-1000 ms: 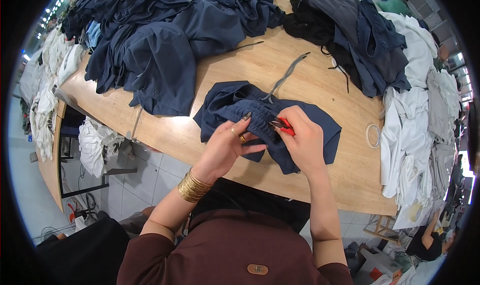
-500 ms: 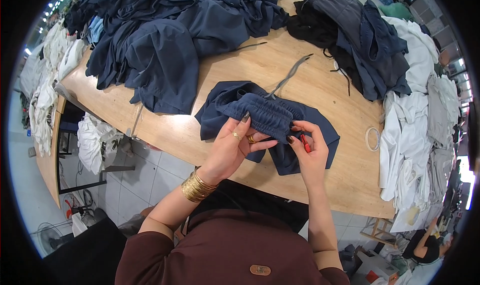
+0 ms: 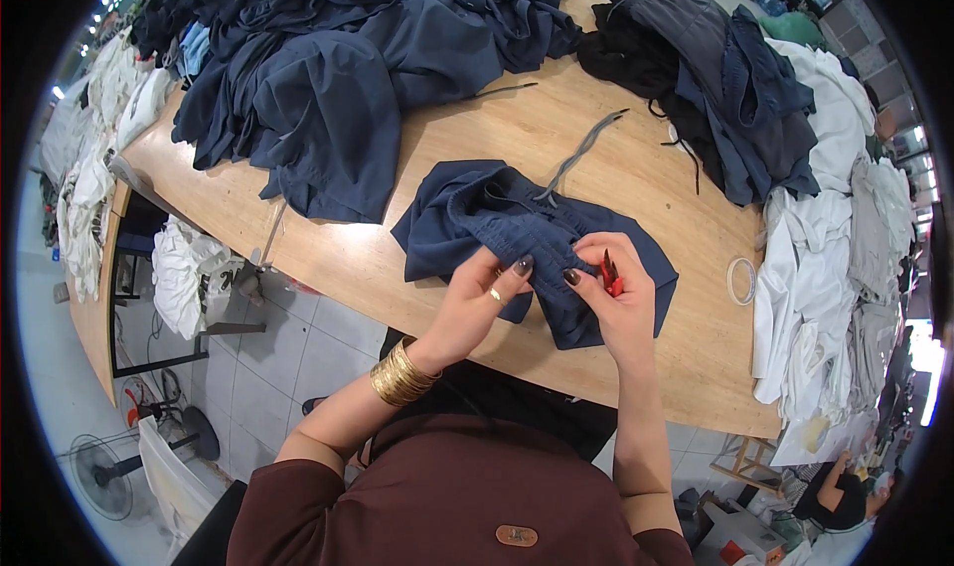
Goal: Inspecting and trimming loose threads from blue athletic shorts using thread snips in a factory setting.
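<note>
A navy garment (image 3: 437, 218) with a gathered elastic waistband lies bunched on the wooden table in front of me. A grey drawstring (image 3: 588, 147) runs from its waistband away across the wood. My left hand (image 3: 472, 303) is closed on the near edge of the waistband, thumb on top. With thumb and forefinger, my right hand (image 3: 624, 313) pinches the same band a little to the right. Tucked in that palm are small red-handled snips (image 3: 610, 276), their dark pointed blades facing away from me. The other right fingers are partly hidden.
A large heap of navy garments (image 3: 328, 99) covers the table's far left. Dark garments (image 3: 730, 89) lie far right, beside white clothes (image 3: 795, 278) along the right edge. A roll of tape (image 3: 740, 280) rests near them. A floor fan (image 3: 104, 477) stands lower left.
My left hand has turned over and its fingers have curled in on the waistband, nearer my right hand. The waistband has been rolled flatter. The snips' dark blades now show.
</note>
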A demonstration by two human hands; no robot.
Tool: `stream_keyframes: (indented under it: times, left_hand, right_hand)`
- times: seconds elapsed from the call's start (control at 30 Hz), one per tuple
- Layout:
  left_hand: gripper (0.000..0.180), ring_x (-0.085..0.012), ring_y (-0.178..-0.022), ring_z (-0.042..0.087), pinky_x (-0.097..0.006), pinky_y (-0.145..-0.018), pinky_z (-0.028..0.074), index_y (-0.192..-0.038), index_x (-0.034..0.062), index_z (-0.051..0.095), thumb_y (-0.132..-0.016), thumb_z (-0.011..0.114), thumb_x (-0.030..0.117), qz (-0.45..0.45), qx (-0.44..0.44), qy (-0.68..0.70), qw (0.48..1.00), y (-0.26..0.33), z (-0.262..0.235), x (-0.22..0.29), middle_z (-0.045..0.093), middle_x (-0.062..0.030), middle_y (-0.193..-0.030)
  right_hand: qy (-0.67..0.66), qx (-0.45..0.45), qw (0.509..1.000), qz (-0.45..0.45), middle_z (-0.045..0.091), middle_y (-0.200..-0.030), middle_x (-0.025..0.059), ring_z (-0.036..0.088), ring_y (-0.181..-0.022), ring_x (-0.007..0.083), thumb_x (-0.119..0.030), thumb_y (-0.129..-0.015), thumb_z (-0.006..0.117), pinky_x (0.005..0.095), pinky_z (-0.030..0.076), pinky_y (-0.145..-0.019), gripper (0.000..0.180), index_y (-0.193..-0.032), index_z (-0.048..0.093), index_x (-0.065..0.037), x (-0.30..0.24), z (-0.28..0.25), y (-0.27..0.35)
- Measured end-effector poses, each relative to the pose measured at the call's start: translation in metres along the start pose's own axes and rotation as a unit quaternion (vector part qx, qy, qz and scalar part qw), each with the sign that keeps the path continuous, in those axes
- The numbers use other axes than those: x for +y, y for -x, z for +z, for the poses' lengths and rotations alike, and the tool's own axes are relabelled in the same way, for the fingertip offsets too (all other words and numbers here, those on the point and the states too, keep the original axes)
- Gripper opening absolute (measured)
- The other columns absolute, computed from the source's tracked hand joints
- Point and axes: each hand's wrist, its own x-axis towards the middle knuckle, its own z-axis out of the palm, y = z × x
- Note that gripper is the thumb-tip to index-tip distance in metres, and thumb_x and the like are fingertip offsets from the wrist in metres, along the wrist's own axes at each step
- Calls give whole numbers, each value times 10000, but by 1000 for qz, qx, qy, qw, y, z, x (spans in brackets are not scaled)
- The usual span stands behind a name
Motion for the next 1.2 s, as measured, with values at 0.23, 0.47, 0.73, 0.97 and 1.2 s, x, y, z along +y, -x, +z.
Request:
stream_keyframes:
  times: [0.23,0.47,0.73,0.97,1.2]
  left_hand:
    - [204,-100,-922,605,-268,-834,502,-1076,3,607,-935,543,136,-73,25,145,986,-3,-4,14,639,-50,-1049]
    - [217,-143,-940,626,-307,-846,517,-1081,0,613,-946,514,137,-65,18,137,988,0,-2,12,649,-78,-1057]
    - [237,-146,-983,613,-313,-861,513,-1119,0,603,-946,513,135,-21,18,99,995,-1,0,13,637,-74,-1101]
    - [214,-144,-950,620,-316,-839,517,-1081,-7,609,-946,510,127,-50,15,108,993,0,-2,16,646,-84,-1065]
    - [183,-106,-892,619,-279,-811,520,-1026,-11,630,-923,562,124,-50,26,135,989,0,2,19,656,-65,-1020]
  right_hand:
    - [115,118,985,-54,525,-979,67,538,-820,135,35,-740,688,230,442,-717,185,-906,622,-11,-6,9,3]
    - [155,128,969,-142,449,-898,49,488,-676,91,66,-675,738,194,401,-550,230,-860,676,-55,-14,23,3]
    - [116,124,982,-83,497,-865,56,485,-692,108,22,-704,708,211,404,-584,301,-984,629,-54,-17,14,8]
    - [333,102,926,-146,541,-800,26,468,-725,204,-163,-782,671,340,296,-723,252,-994,570,-72,-23,5,9]
    - [423,81,889,-157,563,-811,9,474,-711,188,-132,-757,674,339,289,-741,238,-963,567,-82,-27,6,10]
